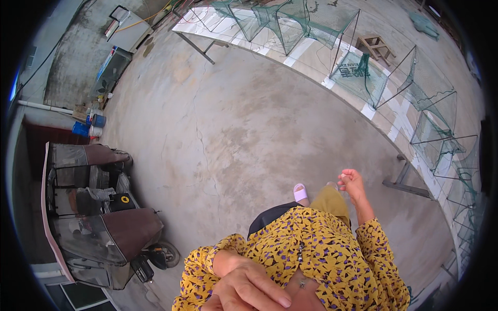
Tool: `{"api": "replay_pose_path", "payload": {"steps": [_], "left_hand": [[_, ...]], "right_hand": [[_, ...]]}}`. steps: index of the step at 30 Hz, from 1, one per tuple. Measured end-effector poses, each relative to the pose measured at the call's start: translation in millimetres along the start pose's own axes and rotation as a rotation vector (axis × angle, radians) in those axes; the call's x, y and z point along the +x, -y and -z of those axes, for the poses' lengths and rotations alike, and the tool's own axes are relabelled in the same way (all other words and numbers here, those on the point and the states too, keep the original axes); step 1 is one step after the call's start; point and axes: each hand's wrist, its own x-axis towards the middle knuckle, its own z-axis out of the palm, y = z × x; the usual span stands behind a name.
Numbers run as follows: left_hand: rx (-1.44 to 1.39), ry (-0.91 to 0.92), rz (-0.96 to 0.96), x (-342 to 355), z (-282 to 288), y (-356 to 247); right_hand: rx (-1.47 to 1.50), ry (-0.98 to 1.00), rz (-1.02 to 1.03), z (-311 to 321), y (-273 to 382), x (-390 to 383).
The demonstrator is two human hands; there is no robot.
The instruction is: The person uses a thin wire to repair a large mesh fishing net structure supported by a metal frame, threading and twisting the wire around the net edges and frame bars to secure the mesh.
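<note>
At the bottom middle my left hand (249, 287) is raised close to my chest, fingers stretched out and loosely side by side; its fingertips are near the bare skin below my collar. Out to the right, my right hand (351, 184) has its fingers curled in toward the thumb, and whatever is between them is too small to make out. It is beside my yellow-brown trouser leg (330, 205). A pink slipper (299, 193) shows on one foot on the concrete floor (223, 129).
A long white-topped table (321, 78) with metal legs carries green mesh nets (363, 78) on wire frames, curving across the top and right. A wooden stool (376, 46) is behind it. At left stand a covered three-wheeler (127, 233), buckets (80, 129) and an appliance cabinet (111, 72).
</note>
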Motion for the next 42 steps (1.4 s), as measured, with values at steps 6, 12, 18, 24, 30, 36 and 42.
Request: {"api": "replay_pose_path", "payload": {"steps": [6,12,18,24,30,36,42], "left_hand": [[0.048,-0.111,-0.283,-2,33,14],[0.089,-0.122,-0.188,57,85,22],[0.147,-0.191,-0.146,93,128,32],[0.154,-0.315,-0.03,122,167,25],[0.479,-0.523,-0.106,130,209,30],[0.547,-0.505,0.066,153,308,16],[0.514,-0.427,0.184,140,403,-11]], "right_hand": [[-0.095,0.005,-0.071,-7,34,19],[-0.106,-0.008,-0.181,-24,75,79],[-0.195,0.11,-0.169,-73,132,122],[-0.308,0.189,-0.161,-118,190,136],[-0.357,0.156,-0.223,-153,216,140],[-0.343,0.102,-0.292,-204,235,162],[-0.312,0.088,-0.342,-293,256,173]]}}
